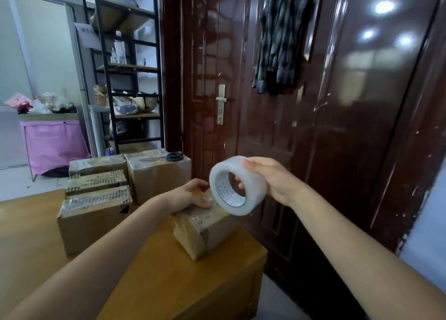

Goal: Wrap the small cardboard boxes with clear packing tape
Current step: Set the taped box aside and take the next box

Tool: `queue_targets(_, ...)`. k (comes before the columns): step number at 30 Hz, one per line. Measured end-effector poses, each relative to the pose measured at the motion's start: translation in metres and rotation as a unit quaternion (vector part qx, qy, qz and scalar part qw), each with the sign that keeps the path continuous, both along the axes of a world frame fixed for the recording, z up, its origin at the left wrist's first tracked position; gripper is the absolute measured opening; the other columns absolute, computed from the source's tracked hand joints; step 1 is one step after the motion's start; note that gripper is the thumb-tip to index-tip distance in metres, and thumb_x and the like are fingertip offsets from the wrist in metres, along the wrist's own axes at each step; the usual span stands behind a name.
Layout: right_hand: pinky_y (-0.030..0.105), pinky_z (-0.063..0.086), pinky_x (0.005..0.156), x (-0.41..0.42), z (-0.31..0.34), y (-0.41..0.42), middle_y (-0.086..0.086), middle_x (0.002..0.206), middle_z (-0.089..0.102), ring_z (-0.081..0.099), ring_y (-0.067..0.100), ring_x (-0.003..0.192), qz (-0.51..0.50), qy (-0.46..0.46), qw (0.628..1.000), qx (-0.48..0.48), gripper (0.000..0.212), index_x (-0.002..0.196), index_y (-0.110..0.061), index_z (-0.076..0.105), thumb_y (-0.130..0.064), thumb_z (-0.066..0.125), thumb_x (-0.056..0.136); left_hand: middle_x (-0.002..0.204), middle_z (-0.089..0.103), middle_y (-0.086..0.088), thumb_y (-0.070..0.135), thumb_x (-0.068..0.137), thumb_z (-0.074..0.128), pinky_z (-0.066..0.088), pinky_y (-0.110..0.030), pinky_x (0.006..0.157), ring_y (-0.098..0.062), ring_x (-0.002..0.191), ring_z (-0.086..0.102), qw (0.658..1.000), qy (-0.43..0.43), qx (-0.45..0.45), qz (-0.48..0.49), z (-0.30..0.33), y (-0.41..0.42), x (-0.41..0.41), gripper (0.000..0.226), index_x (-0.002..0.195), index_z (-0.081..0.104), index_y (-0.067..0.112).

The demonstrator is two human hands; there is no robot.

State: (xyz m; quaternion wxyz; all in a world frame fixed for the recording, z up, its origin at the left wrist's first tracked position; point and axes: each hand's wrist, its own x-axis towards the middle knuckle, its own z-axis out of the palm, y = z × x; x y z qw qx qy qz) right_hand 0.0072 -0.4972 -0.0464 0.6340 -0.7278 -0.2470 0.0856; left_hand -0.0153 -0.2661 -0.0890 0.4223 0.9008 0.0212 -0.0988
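A small cardboard box (205, 230) sits near the far right corner of a wooden table (169, 283), its top and sides already covered with shiny clear tape. The left hand (190, 195) rests on the box's top far edge, fingers curled over it and holding it in place. Just above the box, the right hand (272, 179) grips a roll of clear packing tape (237, 185), fingers hooked through the core and thumb over the outer rim; the roll's lower edge hangs close over the box top. To the left stand several taped cardboard boxes (96, 199), stacked together, with black-handled scissors (169, 157) lying on the rearmost. Behind are a dark wooden door (337, 102) and a metal shelf rack (125, 78).
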Motion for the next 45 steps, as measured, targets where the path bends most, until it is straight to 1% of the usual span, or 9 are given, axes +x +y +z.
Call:
queue_targets(4, 0.029, 0.049, 0.075, 0.007, -0.016, 0.041, 0.006, 0.095, 0.068, 0.064, 0.017, 0.085, -0.111, -0.005, 0.994, -0.021, 0.047, 0.106, -0.010, 0.066, -0.053, 0.052, 0.093, 0.123, 0.063, 0.001, 0.043, 0.096, 0.054, 0.045, -0.042, 0.102, -0.019, 0.111, 0.059, 0.944, -0.211, 0.248, 0.055, -0.016, -0.016, -0.016, 0.030, 0.118, 0.060, 0.025)
queue_targets(8, 0.021, 0.050, 0.066, -0.002, -0.039, 0.054, -0.004, 0.078, 0.068, 0.064, 0.013, 0.077, -0.120, -0.002, 0.986, 0.116, 0.048, 0.094, -0.020, 0.069, -0.063, 0.050, 0.086, 0.162, 0.012, -0.014, 0.078, 0.086, 0.033, 0.001, -0.060, 0.116, -0.032, 0.150, 0.009, 0.915, -0.106, 0.389, -0.006, -0.025, -0.041, -0.032, 0.097, 0.155, 0.014, 0.013)
queue_targets(15, 0.035, 0.051, 0.091, -0.015, -0.090, 0.047, 0.010, 0.117, 0.067, 0.061, 0.024, 0.112, -0.083, 0.021, 0.969, 0.231, 0.083, 0.117, -0.018, 0.066, -0.079, 0.068, 0.060, 0.161, 0.014, -0.016, 0.057, 0.095, 0.044, 0.017, -0.050, 0.118, -0.032, 0.148, 0.015, 0.870, -0.163, 0.463, 0.033, -0.036, -0.042, -0.027, 0.085, 0.154, 0.010, 0.005)
queue_targets(20, 0.047, 0.046, 0.099, -0.024, -0.071, 0.027, 0.013, 0.114, 0.067, 0.059, 0.031, 0.113, -0.096, 0.003, 0.983, 0.156, 0.054, 0.101, -0.021, 0.074, -0.065, 0.060, 0.072, 0.159, 0.021, -0.014, 0.057, 0.095, 0.043, 0.021, -0.050, 0.116, -0.032, 0.145, 0.022, 0.871, -0.167, 0.461, 0.035, -0.035, -0.044, -0.029, 0.083, 0.154, 0.013, 0.006)
queue_targets(26, 0.021, 0.046, 0.060, -0.068, -0.087, -0.043, 0.007, 0.075, 0.064, 0.062, 0.014, 0.064, -0.100, 0.047, 0.994, -0.007, 0.051, 0.087, -0.003, 0.071, -0.051, 0.058, 0.077, 0.157, 0.025, -0.015, 0.059, 0.095, 0.042, 0.026, -0.052, 0.113, -0.033, 0.143, 0.027, 0.877, -0.150, 0.456, 0.034, -0.032, -0.039, -0.022, 0.084, 0.153, 0.016, 0.004)
queue_targets(33, 0.018, 0.036, 0.051, -0.097, -0.102, -0.102, -0.007, 0.046, 0.050, 0.049, 0.003, 0.043, -0.091, 0.123, 0.955, -0.255, 0.052, 0.046, -0.021, 0.056, -0.047, 0.059, 0.092, 0.151, 0.036, -0.014, 0.060, 0.094, 0.043, 0.032, -0.052, 0.109, -0.034, 0.138, 0.035, 0.877, -0.143, 0.456, 0.050, -0.032, -0.040, -0.014, 0.083, 0.151, 0.021, 0.004)
queue_targets(39, 0.023, 0.029, 0.049, -0.080, -0.080, -0.100, -0.009, 0.043, 0.039, 0.037, 0.006, 0.040, -0.167, 0.043, 0.951, -0.257, 0.053, 0.050, -0.021, 0.041, -0.054, 0.060, 0.087, 0.092, 0.060, -0.003, 0.045, 0.096, 0.051, 0.051, -0.038, 0.081, -0.025, 0.092, 0.061, 0.940, -0.097, 0.315, 0.085, -0.007, -0.030, -0.006, 0.035, 0.105, 0.058, 0.011)
queue_targets(43, 0.025, 0.031, 0.050, -0.064, -0.070, -0.085, -0.010, 0.043, 0.041, 0.040, 0.008, 0.041, -0.174, -0.007, 0.943, -0.283, 0.053, 0.052, -0.020, 0.041, -0.052, 0.059, 0.090, 0.095, 0.065, -0.008, 0.040, 0.088, 0.067, 0.051, -0.034, 0.069, -0.023, 0.083, 0.064, 0.996, 0.017, 0.006, 0.090, 0.008, -0.016, -0.008, 0.035, 0.107, 0.059, 0.011)
queue_targets(45, 0.026, 0.028, 0.051, -0.059, -0.069, -0.078, -0.008, 0.044, 0.038, 0.037, 0.009, 0.042, -0.166, -0.006, 0.943, -0.288, 0.055, 0.052, -0.020, 0.036, -0.054, 0.058, 0.089, 0.089, 0.064, -0.007, 0.038, 0.091, 0.063, 0.042, -0.030, 0.059, -0.020, 0.075, 0.062, 0.993, 0.061, -0.036, 0.094, 0.007, -0.015, -0.016, 0.027, 0.098, 0.059, 0.013)
